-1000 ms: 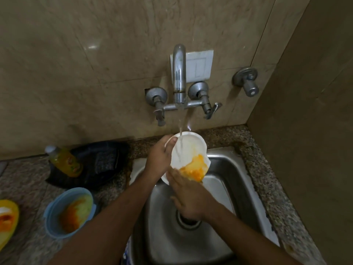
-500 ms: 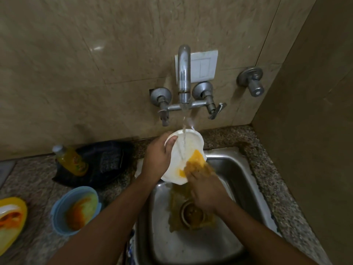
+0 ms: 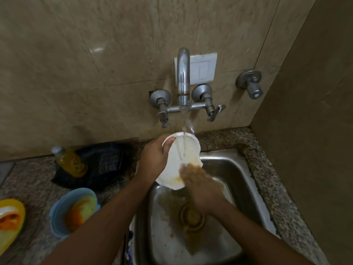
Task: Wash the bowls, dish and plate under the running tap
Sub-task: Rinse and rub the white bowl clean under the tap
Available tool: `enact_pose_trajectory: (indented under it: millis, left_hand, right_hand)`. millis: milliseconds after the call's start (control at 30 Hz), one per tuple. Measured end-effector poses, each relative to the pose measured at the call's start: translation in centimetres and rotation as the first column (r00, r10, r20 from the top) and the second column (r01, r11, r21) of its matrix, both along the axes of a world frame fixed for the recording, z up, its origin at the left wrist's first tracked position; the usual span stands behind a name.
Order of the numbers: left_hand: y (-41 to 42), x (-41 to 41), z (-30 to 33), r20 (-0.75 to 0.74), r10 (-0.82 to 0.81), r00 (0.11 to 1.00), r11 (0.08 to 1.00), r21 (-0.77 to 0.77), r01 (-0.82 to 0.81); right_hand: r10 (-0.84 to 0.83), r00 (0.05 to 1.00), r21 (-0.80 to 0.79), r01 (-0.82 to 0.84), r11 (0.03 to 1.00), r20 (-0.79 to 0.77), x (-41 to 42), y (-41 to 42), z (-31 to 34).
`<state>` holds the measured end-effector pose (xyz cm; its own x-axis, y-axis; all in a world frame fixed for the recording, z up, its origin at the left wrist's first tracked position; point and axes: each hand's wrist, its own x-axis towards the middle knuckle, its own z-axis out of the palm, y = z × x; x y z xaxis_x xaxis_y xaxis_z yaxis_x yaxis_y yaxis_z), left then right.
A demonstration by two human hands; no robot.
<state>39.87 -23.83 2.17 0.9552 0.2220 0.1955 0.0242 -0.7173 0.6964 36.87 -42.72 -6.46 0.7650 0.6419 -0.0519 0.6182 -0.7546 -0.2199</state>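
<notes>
White plate (image 3: 178,150) tilts under the tap (image 3: 183,77), over the sink (image 3: 238,169). Left hand (image 3: 155,159) holds its rim, thumb curled over. Right hand (image 3: 200,186) rubs it, fingers flat.

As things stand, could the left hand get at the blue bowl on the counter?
Probably not right away. The left hand grips the white dish under the tap. The blue bowl sits open on the counter beside that forearm with nothing over it, so the path looks free once the dish is released.
</notes>
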Motion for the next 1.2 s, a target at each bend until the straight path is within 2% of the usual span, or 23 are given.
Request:
enact_pose_trajectory:
  millis: [67, 100, 233, 367, 467, 500, 567, 600, 633, 667, 700, 733, 800, 900, 1000, 1067, 1133, 1167, 1200]
  left_hand:
    - [0.0, 0.0, -0.2, -0.003, 0.03, 1.0, 0.998, -0.047, -0.03]
    - [-0.1, 0.2, -0.1, -0.012, 0.04, 0.999, 0.998, -0.057, -0.04]
    - [0.0, 0.5, -0.4, -0.052, 0.018, 0.999, 0.997, -0.07, -0.022]
    - [0.2, 0.4, -0.8, -0.092, 0.033, 0.995, 0.997, -0.064, -0.039]
    - [-0.2, 0.7, -0.3, -0.095, -0.018, 0.995, 1.0, -0.013, 0.017]
    - [-0.1, 0.8, -0.1, -0.099, -0.042, 0.994, 0.999, -0.018, 0.04]
    - [0.4, 1.4, 0.3, -0.159, -0.094, 0.983, 0.993, -0.08, 0.082]
    - [0.6, 1.7, 0.4, -0.204, -0.136, 0.969, 0.986, -0.12, 0.113]
    - [0.5, 1.9, 0.8, -0.251, -0.186, 0.95, 0.977, -0.153, 0.151]
    - [0.3, 2.1, 1.0, -0.293, -0.232, 0.928, 0.967, -0.177, 0.186]
    - [-0.1, 2.2, 1.2, -0.321, -0.268, 0.908, 0.956, -0.205, 0.21]
    - [-0.6, 2.3, 1.2, -0.327, -0.293, 0.899, 0.946, -0.238, 0.222]
    - [-1.2, 2.3, 1.2, -0.279, -0.289, 0.916, 0.931, -0.304, 0.201]
    - [-1.0, 1.5, 0.1, -0.201, -0.127, 0.971, 0.92, -0.39, 0.04]
    - [-0.7, -1.1, -2.4, -0.235, -0.053, 0.971, 0.86, -0.504, -0.075]
    - [-1.3, -3.2, -3.6, -0.305, -0.057, 0.95, 0.748, -0.644, -0.162]
    - [-2.3, -4.2, -4.4, -0.374, -0.079, 0.924, 0.559, -0.784, -0.27]
    - [-2.7, -4.2, -4.7, -0.391, -0.076, 0.917, 0.476, -0.822, -0.311]
    - [-3.0, -4.0, -5.1, -0.396, -0.047, 0.917, 0.434, -0.835, -0.338]
  right_hand:
    - [-0.127, 0.99, -0.046, 0.13, 0.99, 0.06, 1.0, -0.7, -0.1]
    - [-0.119, 0.991, -0.034, 0.121, 0.992, 0.053, 0.8, -0.2, -0.1]
    - [0.093, 0.994, 0.074, -0.088, 0.993, -0.059, -1.5, 0.4, -0.2]
    - [-0.058, 0.998, 0.022, 0.058, 0.998, 0.037, 0.7, -0.9, -0.3]
    - [-0.036, 0.999, 0.172, 0.031, 0.985, 0.026, 1.1, -0.2, 1.0]
    - [-0.126, 0.99, 0.289, 0.104, 0.952, 0.058, 1.4, -0.5, 1.2]
    - [-0.465, 0.885, 0.511, 0.396, 0.763, 0.008, 2.4, -1.5, 1.8]
    - [-0.552, 0.823, 0.551, 0.525, 0.648, -0.135, 2.9, -1.9, 2.3]
    - [-0.54, 0.77, 0.55, 0.629, 0.55, -0.341, 3.5, -2.0, 2.8]
    - [-0.432, 0.708, 0.517, 0.705, 0.486, -0.559, 4.0, -1.9, 3.2]
    - [-0.319, 0.647, 0.481, 0.744, 0.463, -0.692, 4.4, -1.7, 3.6]
    - [-0.274, 0.618, 0.465, 0.757, 0.459, -0.737, 4.7, -1.6, 4.0]
    - [-0.317, 0.597, 0.455, 0.785, 0.42, -0.737, 4.8, -1.4, 4.2]
    - [-0.392, 0.545, 0.485, 0.838, 0.249, -0.741, 4.3, -1.2, 3.4]
    - [-0.386, 0.453, 0.479, 0.877, 0.031, -0.804, 3.2, -1.0, 2.3]
    - [-0.326, 0.401, 0.451, 0.888, -0.089, -0.856, 2.6, -0.5, 1.8]
    - [-0.23, 0.35, 0.394, 0.899, -0.188, -0.908, 2.1, 0.3, 1.4]
    - [-0.191, 0.328, 0.366, 0.903, -0.224, -0.925, 1.9, 0.6, 1.3]
    - [-0.164, 0.315, 0.348, 0.905, -0.244, -0.935, 1.8, 0.9, 1.3]
